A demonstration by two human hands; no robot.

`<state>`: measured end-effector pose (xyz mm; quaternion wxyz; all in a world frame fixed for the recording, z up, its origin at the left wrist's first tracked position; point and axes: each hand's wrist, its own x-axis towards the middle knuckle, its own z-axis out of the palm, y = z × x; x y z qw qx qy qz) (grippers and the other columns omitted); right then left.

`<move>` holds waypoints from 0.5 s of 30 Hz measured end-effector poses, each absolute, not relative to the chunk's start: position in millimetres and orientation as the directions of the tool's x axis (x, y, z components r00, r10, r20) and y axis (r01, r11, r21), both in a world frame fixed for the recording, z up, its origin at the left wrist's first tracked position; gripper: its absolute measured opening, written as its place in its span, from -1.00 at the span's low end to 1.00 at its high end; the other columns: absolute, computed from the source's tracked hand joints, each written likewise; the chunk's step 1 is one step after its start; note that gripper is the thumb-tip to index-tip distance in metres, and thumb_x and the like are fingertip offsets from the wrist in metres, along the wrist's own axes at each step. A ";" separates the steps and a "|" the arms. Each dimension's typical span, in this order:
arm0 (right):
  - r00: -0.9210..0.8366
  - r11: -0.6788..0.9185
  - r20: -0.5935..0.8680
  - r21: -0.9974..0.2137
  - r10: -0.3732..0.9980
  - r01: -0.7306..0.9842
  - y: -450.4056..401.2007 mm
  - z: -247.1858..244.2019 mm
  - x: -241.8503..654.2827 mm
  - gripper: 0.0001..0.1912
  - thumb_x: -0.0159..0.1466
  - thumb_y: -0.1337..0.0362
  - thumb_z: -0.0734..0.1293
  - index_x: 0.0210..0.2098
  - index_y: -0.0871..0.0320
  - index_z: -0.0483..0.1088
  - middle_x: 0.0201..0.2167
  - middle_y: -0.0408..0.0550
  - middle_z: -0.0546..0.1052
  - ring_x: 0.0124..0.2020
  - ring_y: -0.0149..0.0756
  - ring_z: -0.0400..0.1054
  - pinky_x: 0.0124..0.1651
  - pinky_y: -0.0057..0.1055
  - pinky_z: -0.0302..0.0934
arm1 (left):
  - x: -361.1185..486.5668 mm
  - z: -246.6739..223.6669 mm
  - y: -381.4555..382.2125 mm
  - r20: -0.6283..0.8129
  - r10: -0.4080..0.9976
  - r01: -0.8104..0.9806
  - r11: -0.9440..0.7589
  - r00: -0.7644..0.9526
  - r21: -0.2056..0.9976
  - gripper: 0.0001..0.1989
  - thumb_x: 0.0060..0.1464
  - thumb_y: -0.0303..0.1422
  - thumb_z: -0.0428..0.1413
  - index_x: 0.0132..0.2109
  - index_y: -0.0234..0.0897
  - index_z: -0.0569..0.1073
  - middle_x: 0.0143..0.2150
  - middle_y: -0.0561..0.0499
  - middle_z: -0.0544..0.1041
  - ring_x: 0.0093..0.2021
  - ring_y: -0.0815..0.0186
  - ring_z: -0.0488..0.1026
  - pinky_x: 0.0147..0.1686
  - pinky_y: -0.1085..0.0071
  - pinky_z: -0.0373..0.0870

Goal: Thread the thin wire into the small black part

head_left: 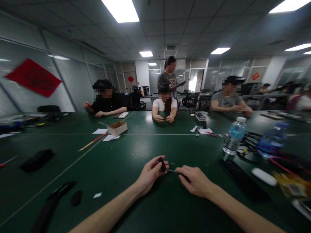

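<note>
Over the green table (136,149), my left hand (152,171) is closed around a small black block-like part (162,164) whose exact kind I cannot make out. My right hand (195,181) grips the dark handle of a screwdriver (173,171). Its thin metal shaft points left, and the tip meets or nearly meets the black part; contact is too small to tell. Both hands are close together near the table's front middle. On the left lie a black strap-like item (52,200), a small dark oval piece (76,197) and a white scrap (97,195).
To the right stand a water bottle (234,136) and a blue bottle (272,139), beside black cables (251,142), a long black object (243,179) and a white case (264,177). An open cardboard box (117,128) sits further back. Several people are across the table.
</note>
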<state>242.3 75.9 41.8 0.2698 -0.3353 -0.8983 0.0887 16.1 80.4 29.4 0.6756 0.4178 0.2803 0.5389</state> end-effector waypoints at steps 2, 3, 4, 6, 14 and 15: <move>-0.637 0.774 0.440 -0.328 0.633 0.542 76.1 41.0 242.3 -0.72 0.25 0.32 0.18 -0.05 0.11 0.34 -0.37 -0.06 0.43 -0.39 -0.38 0.31 -0.29 -0.45 0.19 | 16.5 29.3 80.3 0.069 0.963 -0.487 0.069 0.260 0.871 -0.61 0.05 -0.30 0.12 0.03 -0.33 0.37 -0.05 -0.23 0.41 -0.09 0.18 0.41 -0.07 0.20 0.28; -0.639 0.778 0.444 -0.324 0.628 0.538 76.2 40.6 242.2 -0.72 0.25 0.32 0.18 -0.05 0.11 0.34 -0.37 -0.06 0.43 -0.39 -0.38 0.31 -0.29 -0.46 0.20 | 16.6 29.3 80.2 0.070 0.963 -0.483 0.068 0.262 0.873 -0.61 0.05 -0.30 0.12 0.02 -0.34 0.37 -0.05 -0.23 0.42 -0.09 0.18 0.41 -0.07 0.20 0.28; -0.640 0.780 0.447 -0.323 0.625 0.536 76.4 40.3 242.0 -0.72 0.25 0.31 0.18 -0.05 0.11 0.34 -0.37 -0.06 0.43 -0.39 -0.39 0.32 -0.29 -0.47 0.20 | 16.6 29.4 80.1 0.070 0.962 -0.480 0.069 0.266 0.875 -0.61 0.04 -0.29 0.12 0.02 -0.35 0.37 -0.05 -0.23 0.42 -0.09 0.17 0.41 -0.06 0.20 0.28; -0.635 0.781 0.457 -0.321 0.623 0.536 76.8 39.8 241.7 -0.71 0.26 0.30 0.18 -0.04 0.11 0.34 -0.37 -0.06 0.43 -0.40 -0.40 0.32 -0.29 -0.47 0.21 | 16.5 29.5 79.9 0.071 0.959 -0.472 0.071 0.275 0.879 -0.59 0.04 -0.29 0.12 0.03 -0.36 0.37 -0.06 -0.24 0.42 -0.09 0.17 0.41 -0.06 0.19 0.27; -0.691 0.813 0.435 -0.234 0.578 0.533 76.0 39.3 242.4 -0.68 0.26 0.33 0.15 -0.01 0.14 0.33 -0.34 -0.03 0.44 -0.41 -0.39 0.31 -0.33 -0.47 0.19 | 17.2 27.3 77.4 0.100 0.950 -0.348 0.009 0.295 0.938 -0.63 0.04 -0.30 0.11 -0.01 -0.38 0.40 -0.10 -0.21 0.46 -0.08 0.18 0.40 -0.04 0.22 0.25; -0.702 0.816 0.424 -0.206 0.572 0.540 75.5 39.4 242.6 -0.67 0.26 0.33 0.15 0.00 0.14 0.32 -0.35 -0.02 0.44 -0.41 -0.39 0.31 -0.34 -0.47 0.19 | 17.3 26.9 77.0 0.111 0.946 -0.327 -0.006 0.305 0.945 -0.64 0.04 -0.30 0.11 -0.03 -0.38 0.40 -0.12 -0.19 0.47 -0.09 0.19 0.40 -0.03 0.22 0.24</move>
